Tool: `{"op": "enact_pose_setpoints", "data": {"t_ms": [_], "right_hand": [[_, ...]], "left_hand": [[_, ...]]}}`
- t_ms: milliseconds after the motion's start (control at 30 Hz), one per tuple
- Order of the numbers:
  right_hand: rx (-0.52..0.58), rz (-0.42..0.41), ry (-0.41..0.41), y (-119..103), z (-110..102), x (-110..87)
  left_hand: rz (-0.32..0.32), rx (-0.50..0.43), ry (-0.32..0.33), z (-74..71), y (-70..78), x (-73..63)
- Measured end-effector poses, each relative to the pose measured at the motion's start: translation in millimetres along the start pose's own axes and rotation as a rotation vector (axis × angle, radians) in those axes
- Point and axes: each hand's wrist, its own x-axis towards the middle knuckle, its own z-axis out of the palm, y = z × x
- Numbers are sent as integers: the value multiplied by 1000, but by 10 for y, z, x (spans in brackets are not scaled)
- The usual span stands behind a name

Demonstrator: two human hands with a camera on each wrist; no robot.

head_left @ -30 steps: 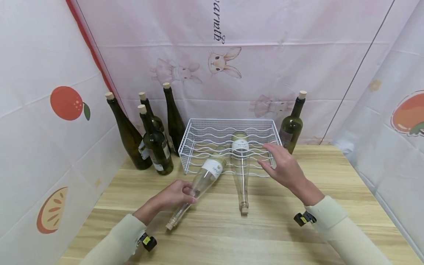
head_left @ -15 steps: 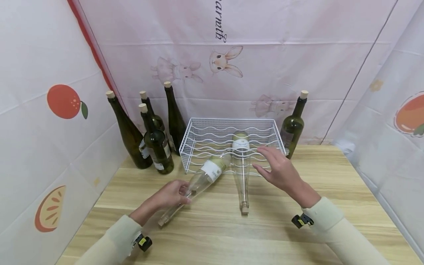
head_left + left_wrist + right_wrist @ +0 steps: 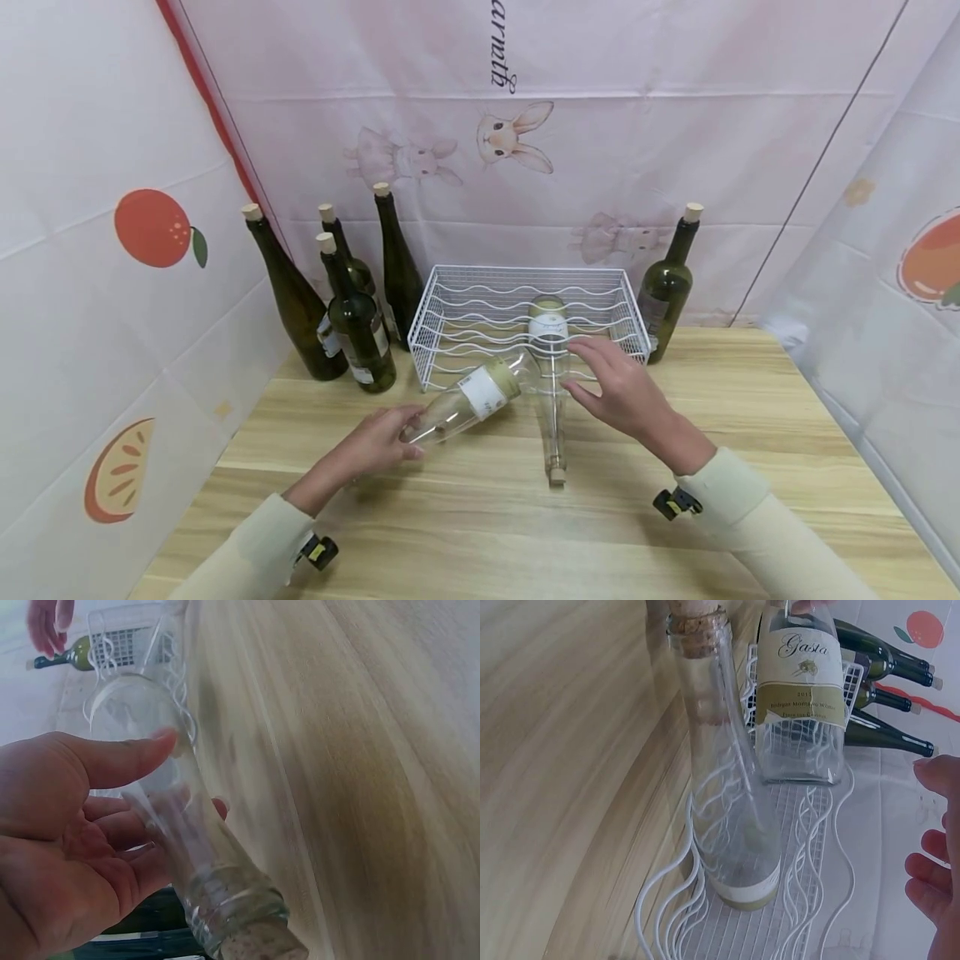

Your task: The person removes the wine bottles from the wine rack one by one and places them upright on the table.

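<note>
My left hand [image 3: 378, 442] grips the neck of a clear corked wine bottle [image 3: 483, 392] with a white and gold label. The bottle slants up to the right, its base in front of the white wire rack [image 3: 417, 350]. In the left wrist view, thumb and fingers wrap its neck [image 3: 202, 840] above the cork. A second clear bottle [image 3: 556, 433] lies in the rack, cork toward me. Beside it, my right hand [image 3: 626, 392] hovers over the rack's front right, fingers spread and holding nothing. In the right wrist view, the held bottle's label [image 3: 801, 667] faces the camera.
Several dark green corked bottles, one of them a short one [image 3: 360, 337], stand left of the rack. Another green bottle [image 3: 666, 287] stands at its right. Printed cloth walls [image 3: 637, 150] enclose the wooden table [image 3: 480, 533] at the back and sides.
The held bottle's base has come up out of the rack front and swung right toward the lying bottle, while my left hand moved slightly left. My right hand has shifted left.
</note>
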Motion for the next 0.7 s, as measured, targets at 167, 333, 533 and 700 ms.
{"op": "enact_pose_setpoints", "data": {"t_ms": [167, 333, 533, 700], "right_hand": [[5, -25, -3, -51, 17, 30], [22, -42, -3, -111, 28, 65], [15, -57, -12, -177, 58, 83], [24, -70, -19, -237, 62, 119]], "left_hand": [[19, 43, 20, -24, 39, -25], [72, 94, 40, -58, 63, -54], [79, 114, 67, -74, 53, -61], [115, 143, 98, -98, 69, -67]]}}
